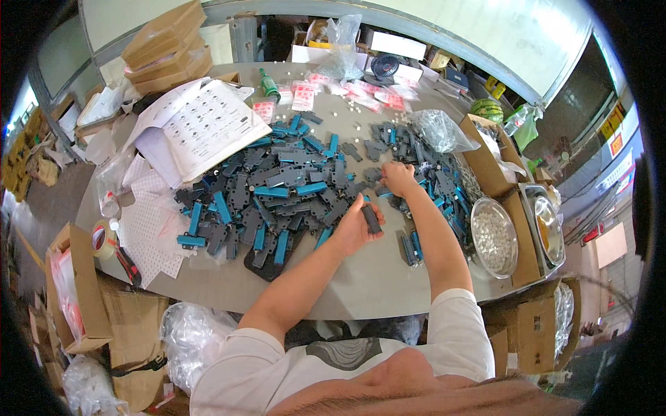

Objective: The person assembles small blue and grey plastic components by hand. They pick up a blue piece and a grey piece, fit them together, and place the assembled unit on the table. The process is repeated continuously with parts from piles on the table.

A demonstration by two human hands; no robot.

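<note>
My left hand (pixel 352 230) is closed around a dark grey plastic block (pixel 372 219), held upright over the grey table near its middle. Farther up and to the right, my right hand (pixel 398 179) has its fingers curled down at the edge of the right-hand pile of black and blue plastic parts (pixel 444 184). Whatever those fingers grip is hidden; a flat black part (pixel 374 175) lies just left of them. A larger pile of black and blue plastic housings (pixel 277 191) spreads left of my hands. Two blue-and-black pieces (pixel 411 248) stand below my right forearm.
A metal bowl of small white pieces (pixel 494 238) and a steel tray (pixel 551 229) stand at the right beside cardboard boxes (pixel 485 156). An open binder (pixel 208 128) leans at the left. Behind are a green bottle (pixel 268 84), red-and-white packets (pixel 303 96) and a small fan (pixel 385 66).
</note>
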